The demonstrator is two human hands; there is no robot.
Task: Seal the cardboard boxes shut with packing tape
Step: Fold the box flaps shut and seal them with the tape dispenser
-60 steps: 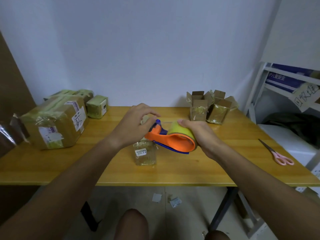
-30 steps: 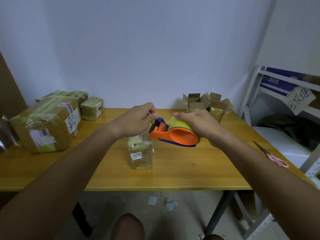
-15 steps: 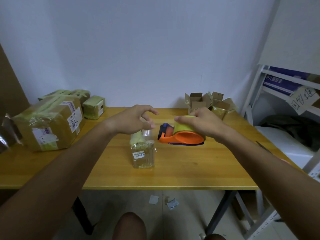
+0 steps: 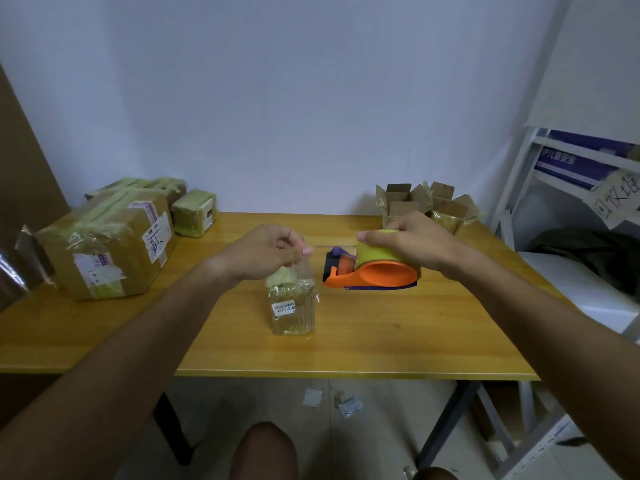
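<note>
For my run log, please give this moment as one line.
left hand: pinches tape end above small box | right hand: holds dispenser on table | seal: unfinished

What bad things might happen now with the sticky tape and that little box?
1. The left hand pinches a loose flap of clear tape above the small taped box. That flap might fold over and stick to itself or to the fingers.
2. Pulling it might tip or drag the box, since nothing else holds it down.
3. The right hand rests on the tape dispenser, whose cutter end faces the left hand, so a slip could scratch it.
</note>
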